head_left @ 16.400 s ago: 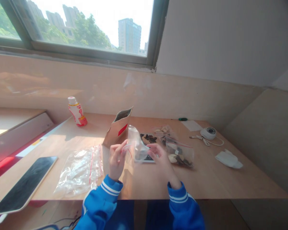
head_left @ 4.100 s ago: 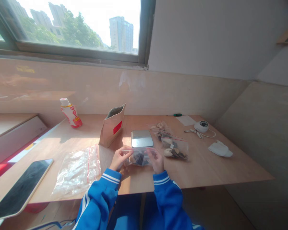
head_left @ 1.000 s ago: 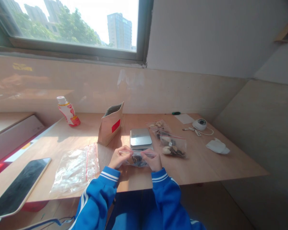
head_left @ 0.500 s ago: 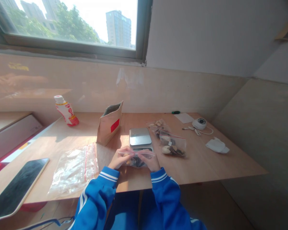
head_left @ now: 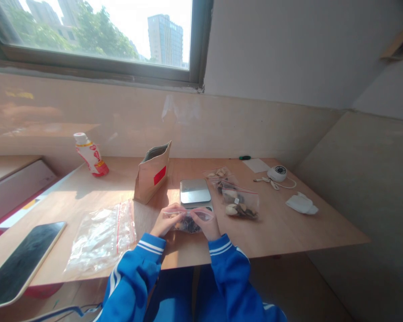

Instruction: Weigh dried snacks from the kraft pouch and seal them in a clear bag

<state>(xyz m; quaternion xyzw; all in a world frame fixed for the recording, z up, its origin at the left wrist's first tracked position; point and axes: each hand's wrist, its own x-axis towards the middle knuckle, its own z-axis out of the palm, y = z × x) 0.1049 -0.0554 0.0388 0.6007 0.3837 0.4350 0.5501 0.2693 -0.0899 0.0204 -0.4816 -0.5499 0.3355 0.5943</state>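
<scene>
A small clear zip bag [head_left: 187, 221] with dark and pale pieces inside is held just above the wooden table [head_left: 282, 228], near its front edge. My left hand [head_left: 168, 220] pinches the bag's top edge at the left, and my right hand [head_left: 206, 223] pinches the same red-striped edge at the right. Both hands are closed on it, fingertips close together. Directly behind the bag sits a small silver scale [head_left: 195, 192]. Two filled zip bags [head_left: 237, 202] lie to the right of the scale.
A brown paper pouch [head_left: 152, 178] stands open left of the scale. A pile of empty zip bags [head_left: 102, 235] and a tablet [head_left: 18, 264] lie at the left, a bottle [head_left: 89, 154] at the back left. A white round device [head_left: 278, 173], paper and a tissue [head_left: 300, 203] lie at the right.
Since 16 seconds ago the bag has come off the scale to the table's front edge. Over the last second my right hand has slid left along the bag's top toward my left hand.
</scene>
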